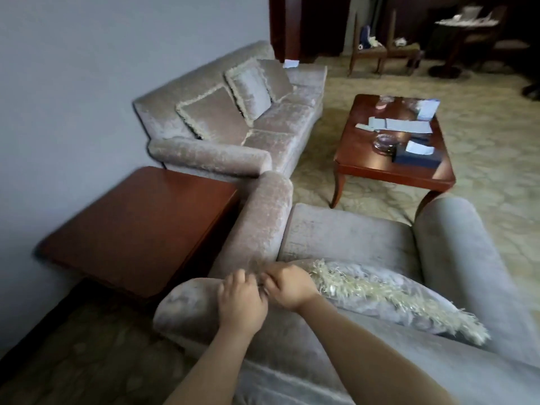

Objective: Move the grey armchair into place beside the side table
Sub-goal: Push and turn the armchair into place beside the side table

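The grey armchair (347, 238) fills the foreground, seen from behind its back. Its left arm (263, 220) lies against the dark wooden side table (140, 226). My left hand (242, 302) sits on the top left corner of the chair back, with its fingers curled over the front edge. Right beside it, almost touching, my right hand (287, 287) curls round the corner of a fringed grey cushion (388, 296) that leans on the seat against the back. A dark tuft of fringe sticks up between the two hands.
A matching sofa (233, 118) with three cushions stands along the wall behind the side table, its arm near the chair's arm. A wooden coffee table (394, 168) with papers, an ashtray and a tissue box stands on the carpet ahead. Chairs and a round table are far back.
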`<state>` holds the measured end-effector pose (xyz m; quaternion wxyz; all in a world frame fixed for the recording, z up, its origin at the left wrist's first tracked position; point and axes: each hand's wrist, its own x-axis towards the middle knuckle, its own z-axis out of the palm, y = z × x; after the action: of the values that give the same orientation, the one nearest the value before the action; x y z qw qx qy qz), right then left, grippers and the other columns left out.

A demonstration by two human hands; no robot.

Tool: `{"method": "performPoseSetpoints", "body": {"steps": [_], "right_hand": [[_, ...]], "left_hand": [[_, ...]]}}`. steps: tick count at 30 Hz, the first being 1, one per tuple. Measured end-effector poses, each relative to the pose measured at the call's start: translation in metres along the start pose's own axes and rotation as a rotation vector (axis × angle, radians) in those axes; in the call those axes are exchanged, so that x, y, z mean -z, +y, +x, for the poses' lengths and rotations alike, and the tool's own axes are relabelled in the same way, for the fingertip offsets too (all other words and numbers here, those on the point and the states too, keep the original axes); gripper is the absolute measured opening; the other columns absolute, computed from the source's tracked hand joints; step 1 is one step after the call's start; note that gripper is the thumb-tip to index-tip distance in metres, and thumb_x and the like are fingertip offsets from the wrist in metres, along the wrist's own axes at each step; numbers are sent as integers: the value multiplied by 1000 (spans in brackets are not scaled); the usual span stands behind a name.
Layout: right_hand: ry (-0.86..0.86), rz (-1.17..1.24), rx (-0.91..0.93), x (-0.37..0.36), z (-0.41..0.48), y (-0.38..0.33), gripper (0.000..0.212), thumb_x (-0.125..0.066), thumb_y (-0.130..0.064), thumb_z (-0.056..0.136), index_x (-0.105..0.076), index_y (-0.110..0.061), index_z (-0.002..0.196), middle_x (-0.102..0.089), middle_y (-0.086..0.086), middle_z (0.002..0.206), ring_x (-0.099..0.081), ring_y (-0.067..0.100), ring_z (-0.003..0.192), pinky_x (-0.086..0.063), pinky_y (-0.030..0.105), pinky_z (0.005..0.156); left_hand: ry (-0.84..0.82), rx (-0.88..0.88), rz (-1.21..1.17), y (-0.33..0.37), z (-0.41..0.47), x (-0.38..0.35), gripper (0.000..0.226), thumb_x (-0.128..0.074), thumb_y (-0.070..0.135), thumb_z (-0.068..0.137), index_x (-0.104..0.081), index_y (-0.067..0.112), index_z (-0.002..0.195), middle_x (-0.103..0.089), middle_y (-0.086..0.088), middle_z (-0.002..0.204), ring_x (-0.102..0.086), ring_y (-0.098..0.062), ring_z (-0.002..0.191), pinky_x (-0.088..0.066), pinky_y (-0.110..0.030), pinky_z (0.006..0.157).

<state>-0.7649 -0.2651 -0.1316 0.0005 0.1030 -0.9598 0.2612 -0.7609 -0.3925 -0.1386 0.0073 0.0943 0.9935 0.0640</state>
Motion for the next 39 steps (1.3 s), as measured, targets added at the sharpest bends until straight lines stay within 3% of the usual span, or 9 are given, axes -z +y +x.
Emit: {"method": "performPoseSetpoints", "body": {"steps": [4,8,13,15,20,26,30,32,39], "right_hand": [[160,-87,-193,52,-86,62,46,-27,-43,80,-59,-9,78,-65,12,87,-59,33,80,-38,33,61],[327,-197,-466,99,-201,128,27,-46,-27,90,-58,-7,78,-62,13,85,-57,34,85,-38,36,64],[356,-348,-728,138,-333,179,22,-47,-26,92,-60,-8,93,-58,10,99,-52,31,99,-41,37,75],[342,-388,-867,147,-369,194,26,-47,-31,91,-57,-11,105,-55,9,109,-50,31,104,-40,36,81],[115,-215,-1402,144,-397,222,58,-36,-56,86,-40,-15,127,-43,14,130,-41,35,120,-34,46,97],[32,-54,-1784,151,-357,253,81,-26,-72,78,-47,-14,131,-49,13,130,-44,35,120,-28,53,101],[-100,-71,-1823,158,-343,269,42,-38,-38,85,-61,-20,115,-59,8,120,-53,34,110,-37,53,96],[-160,-110,-1816,157,-339,272,38,-43,-23,83,-58,-20,117,-57,6,124,-52,34,112,-38,53,94],[-71,-261,-1695,137,-348,268,35,-45,-20,88,-55,-18,121,-57,4,126,-54,27,114,-39,43,97]], "left_hand": [[83,-409,-159,106,-32,-5,13,-75,14,54,-66,10,62,-62,-8,68,-61,-31,61,-49,-32,58],[-126,-556,-245,214,-77,-27,25,-52,27,81,-65,11,96,-59,-8,102,-56,-31,96,-43,-38,83],[-402,-789,-103,333,-157,-55,65,-37,55,89,-34,10,135,-35,-18,139,-34,-35,128,-25,-50,103],[-387,-869,63,362,-180,-63,83,-32,65,85,-18,7,142,-22,-23,146,-24,-40,132,-16,-61,103],[-326,-1034,250,374,-176,-74,122,-63,70,61,1,11,146,-9,-26,151,-15,-49,135,-19,-67,101],[-350,-1075,226,378,-170,-82,119,-61,68,61,4,14,146,-7,-25,151,-11,-48,135,-15,-68,99],[-335,-1104,167,378,-168,-87,111,-60,65,64,-4,14,145,-20,-24,146,-21,-47,130,-18,-66,99],[-305,-1119,156,378,-168,-86,109,-60,64,62,-10,12,144,-30,-23,139,-30,-45,124,-24,-61,97],[-224,-1129,138,368,-173,-86,80,-59,54,62,-31,12,124,-51,-13,114,-51,-35,99,-35,-43,81]]}}
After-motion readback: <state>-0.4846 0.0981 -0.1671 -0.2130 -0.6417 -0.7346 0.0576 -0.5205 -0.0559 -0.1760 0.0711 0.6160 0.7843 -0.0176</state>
